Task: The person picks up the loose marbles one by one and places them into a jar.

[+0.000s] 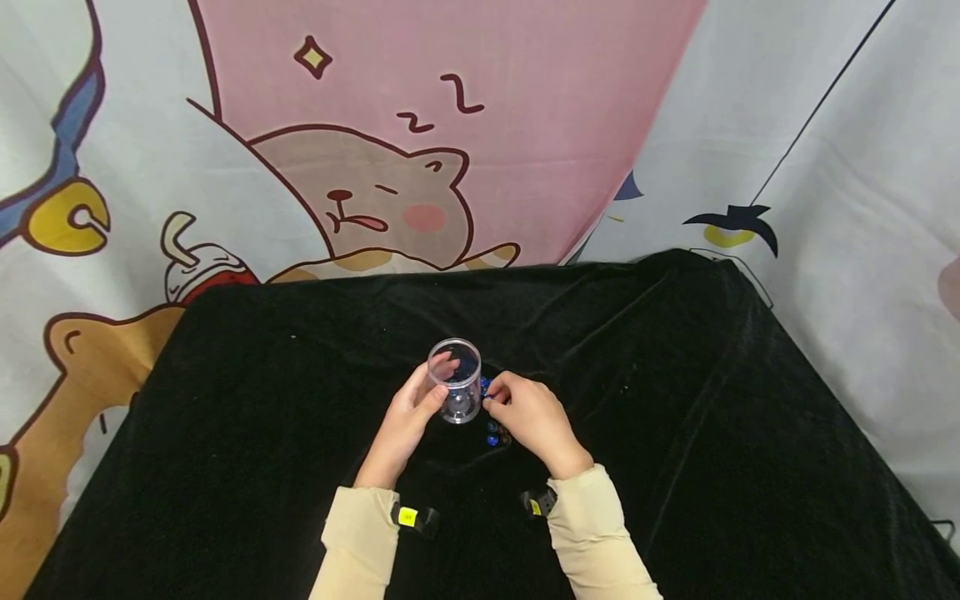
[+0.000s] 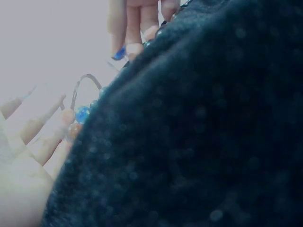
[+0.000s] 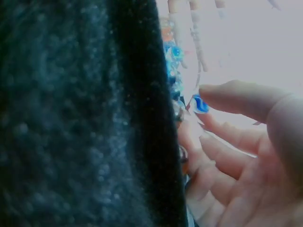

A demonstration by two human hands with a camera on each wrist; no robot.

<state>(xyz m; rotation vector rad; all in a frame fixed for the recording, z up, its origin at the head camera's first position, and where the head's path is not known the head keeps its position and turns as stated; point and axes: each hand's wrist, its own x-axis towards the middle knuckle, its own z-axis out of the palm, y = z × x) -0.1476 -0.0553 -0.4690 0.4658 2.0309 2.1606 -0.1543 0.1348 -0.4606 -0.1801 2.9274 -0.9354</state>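
Note:
My left hand [image 1: 408, 412] grips a clear round jar [image 1: 459, 410] with its open top facing up, thumb on the near side and fingers on the far side. Just right of the jar, my right hand [image 1: 534, 417] pinches a blue swirled glass marble [image 3: 199, 104] between thumb and fingertip; the same marble [image 2: 119, 53] shows in the left wrist view. Beneath and beside the right hand, several loose blue marbles [image 1: 492, 439] and amber ones lie on the black cloth. In the left wrist view another blue marble [image 2: 83, 114] appears near the left fingers.
Black velvety cloth [image 1: 247, 433] covers the table and fills much of both wrist views. Behind it hangs a printed cartoon curtain [image 1: 555, 100], which continues along both sides. Each cream sleeve has a dark wrist camera [image 1: 416, 518] at its cuff.

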